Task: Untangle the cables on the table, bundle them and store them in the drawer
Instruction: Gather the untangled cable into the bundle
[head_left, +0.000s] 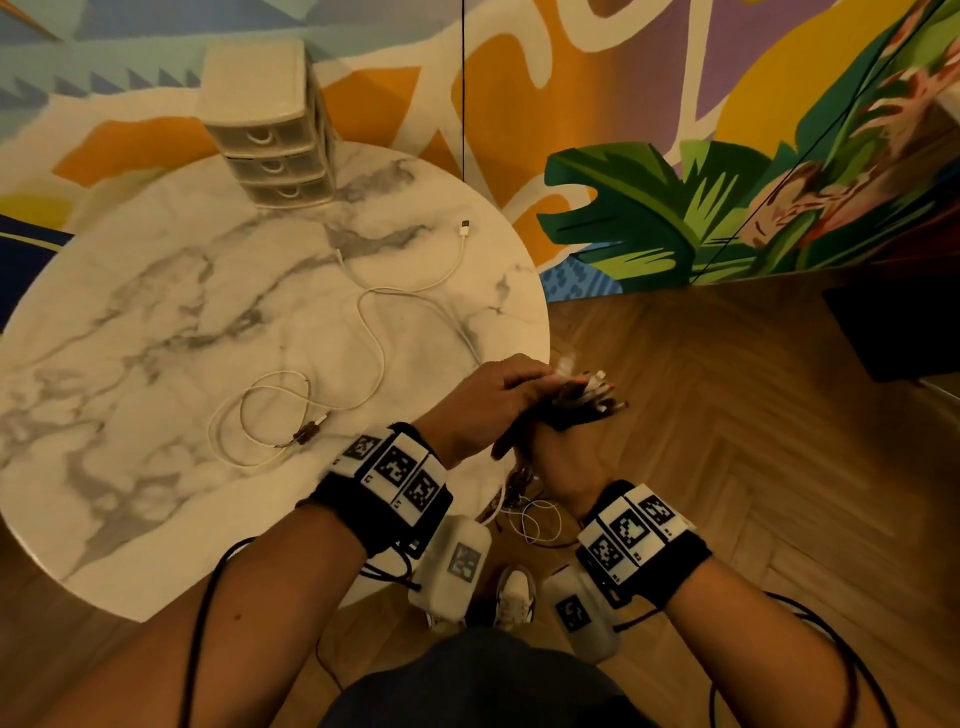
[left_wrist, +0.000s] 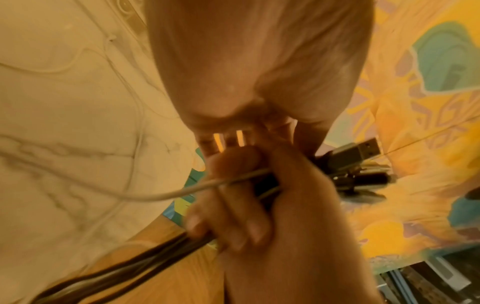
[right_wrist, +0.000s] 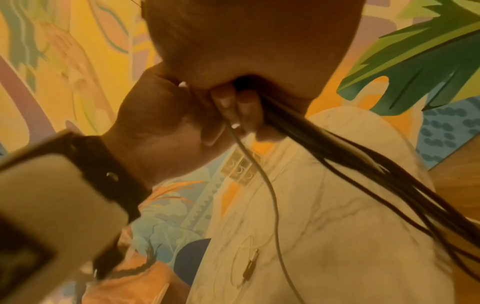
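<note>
Right hand: fingers curled around a bunch of dark cables, just past the counter's near edge.
Left hand: lies over the right hand, pinching a white cable into the bunch.
Plug ends: stick out beyond both hands.
Counter: round, marbled; a coiled white cable left of the hands.
Long white cable: snakes away beyond the hands.
Drawer unit: three drawers, all closed, far beyond the hands.

The head view looks down over the round table; both wrist views sit close, sharing it.
</note>
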